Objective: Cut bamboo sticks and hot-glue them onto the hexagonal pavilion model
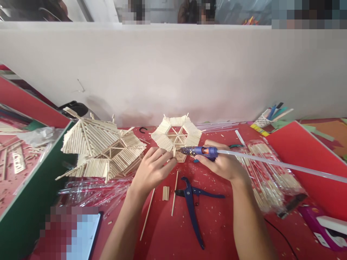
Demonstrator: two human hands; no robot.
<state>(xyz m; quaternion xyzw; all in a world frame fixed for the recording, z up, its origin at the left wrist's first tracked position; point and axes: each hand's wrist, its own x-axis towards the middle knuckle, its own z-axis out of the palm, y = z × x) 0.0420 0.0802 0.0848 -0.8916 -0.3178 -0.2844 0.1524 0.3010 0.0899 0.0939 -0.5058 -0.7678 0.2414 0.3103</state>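
My right hand (223,164) grips a blue hot glue gun (204,151) with a long clear glue stick (271,163) running out of its back. The gun's nozzle points left, at the near edge of a hexagonal roof frame made of wooden sticks (162,135). My left hand (155,168) is closed at that same edge, its fingertips pinching a short wooden stick (174,148) by the nozzle. Below lie a small bundle of cut sticks (166,193), a longer stick (175,198) and a blue-handled cutter (191,202).
More stick-built roofs (89,141) stand at the left, near plastic wrappers (94,191) and a tablet (84,234). Bagged sticks (265,173) lie right, by a red divider (311,166). A pen holder (262,120) stands at the back wall (173,72). People are partly visible beyond it.
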